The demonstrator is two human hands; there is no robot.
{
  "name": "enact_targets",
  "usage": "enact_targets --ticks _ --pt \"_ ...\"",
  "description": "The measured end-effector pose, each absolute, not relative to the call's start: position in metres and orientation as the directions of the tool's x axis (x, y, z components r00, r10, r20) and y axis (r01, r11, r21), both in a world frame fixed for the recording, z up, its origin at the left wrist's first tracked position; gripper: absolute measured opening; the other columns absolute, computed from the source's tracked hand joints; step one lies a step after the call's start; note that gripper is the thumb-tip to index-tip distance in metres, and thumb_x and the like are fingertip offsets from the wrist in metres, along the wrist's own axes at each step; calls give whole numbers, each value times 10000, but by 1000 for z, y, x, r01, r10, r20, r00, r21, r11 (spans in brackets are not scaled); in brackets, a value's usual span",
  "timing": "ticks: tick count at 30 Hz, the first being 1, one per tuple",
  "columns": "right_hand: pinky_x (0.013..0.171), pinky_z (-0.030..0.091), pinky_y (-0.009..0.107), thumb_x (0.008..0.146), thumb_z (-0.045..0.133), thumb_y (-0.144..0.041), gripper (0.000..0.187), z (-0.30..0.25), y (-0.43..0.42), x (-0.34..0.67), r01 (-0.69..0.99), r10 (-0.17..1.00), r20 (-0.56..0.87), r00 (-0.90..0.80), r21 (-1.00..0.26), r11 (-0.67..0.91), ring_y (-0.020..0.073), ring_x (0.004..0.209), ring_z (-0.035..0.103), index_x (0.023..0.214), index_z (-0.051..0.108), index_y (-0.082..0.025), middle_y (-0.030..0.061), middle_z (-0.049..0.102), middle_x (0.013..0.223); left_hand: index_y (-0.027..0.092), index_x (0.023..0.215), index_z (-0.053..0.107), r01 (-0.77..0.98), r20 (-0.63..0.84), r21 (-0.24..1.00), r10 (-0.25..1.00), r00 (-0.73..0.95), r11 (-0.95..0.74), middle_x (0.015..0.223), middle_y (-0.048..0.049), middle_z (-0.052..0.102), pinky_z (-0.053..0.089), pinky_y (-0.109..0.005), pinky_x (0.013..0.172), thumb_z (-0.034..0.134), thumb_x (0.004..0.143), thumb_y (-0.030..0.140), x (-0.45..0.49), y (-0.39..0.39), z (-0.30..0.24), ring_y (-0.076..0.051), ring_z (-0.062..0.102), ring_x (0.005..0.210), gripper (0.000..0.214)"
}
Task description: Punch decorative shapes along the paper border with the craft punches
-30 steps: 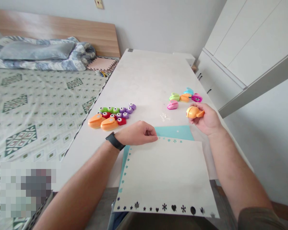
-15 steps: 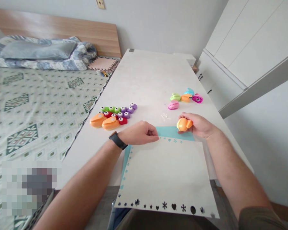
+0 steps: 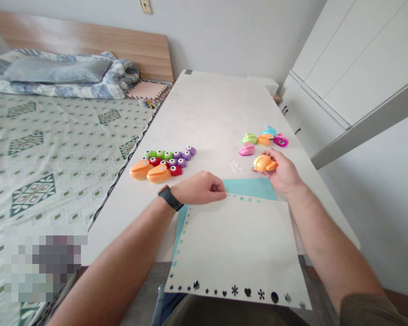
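An orange paper punch [image 3: 264,163] is in my right hand [image 3: 283,170], just above the table beyond the paper's far right corner. My left hand [image 3: 207,188], with a dark watch on its wrist, is closed at the far left edge of a white paper sheet [image 3: 240,244], thumb and fingers pinching it. Cut-out shapes such as stars, hearts and flowers line the sheet's near, left and far edges. Beneath it lies a light blue sheet [image 3: 250,186], showing at the far and left sides. White paper bits [image 3: 236,166] are scattered left of the punch.
Several small green, red and purple punches [image 3: 175,160] stand at the left with two large orange punches [image 3: 158,173]. Another group with a pink punch [image 3: 247,149] and a magenta punch [image 3: 280,141] sits at the right. A bed [image 3: 71,136] adjoins the white table [image 3: 221,104].
My right hand has moved the orange punch away from me, off the blue sheet, and tilted it. More white bits lie on the table. My left hand stays at the paper's edge.
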State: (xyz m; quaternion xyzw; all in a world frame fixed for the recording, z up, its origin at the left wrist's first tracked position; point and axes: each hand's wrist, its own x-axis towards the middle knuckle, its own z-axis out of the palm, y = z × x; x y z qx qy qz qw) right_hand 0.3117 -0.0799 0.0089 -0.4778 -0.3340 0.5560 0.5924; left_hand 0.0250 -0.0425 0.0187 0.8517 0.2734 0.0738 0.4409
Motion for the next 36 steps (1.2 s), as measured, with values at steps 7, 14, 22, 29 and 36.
enact_targets --ticks 7,14,22,29,36 --pt "631 578 356 874 691 -498 284 1 -71 314 -353 962 -142 233 -934 -52 166 613 613 842 627 -223 22 673 739 178 824 763 423 -131 773 533 836 -473 706 5 707 422 -199 555 635 869 363 25 -42 17 -98 587 600 230" --pt "597 540 295 849 715 -548 339 -5 -60 290 -375 987 -115 108 -924 -67 150 651 619 841 629 -221 13 673 775 182 819 761 431 -126 755 536 835 -494 698 10 696 405 -199 552 629 875 355 26 -43 17 -95 573 598 225" --pt "494 484 275 807 727 -396 222 -1 -62 325 -200 949 -58 310 -980 6 141 569 586 866 603 -222 25 693 771 165 825 753 433 -118 755 548 828 -492 694 4 684 392 -201 543 618 890 388 26 -42 17 -95 559 594 268" --pt "409 402 208 795 701 -376 233 -16 -58 362 211 860 -45 507 -962 -175 120 502 556 894 570 -213 5 654 651 164 815 742 442 -91 740 575 813 -508 669 15 660 377 -203 543 618 894 395 27 -41 18 -88 535 584 273" --pt "415 416 211 786 710 -450 304 -24 -55 364 306 846 -34 532 -924 -230 132 542 603 940 619 -204 23 689 734 163 819 744 448 -86 738 589 804 -504 671 14 660 379 -209 551 615 892 391 27 -42 17 -90 533 584 273"
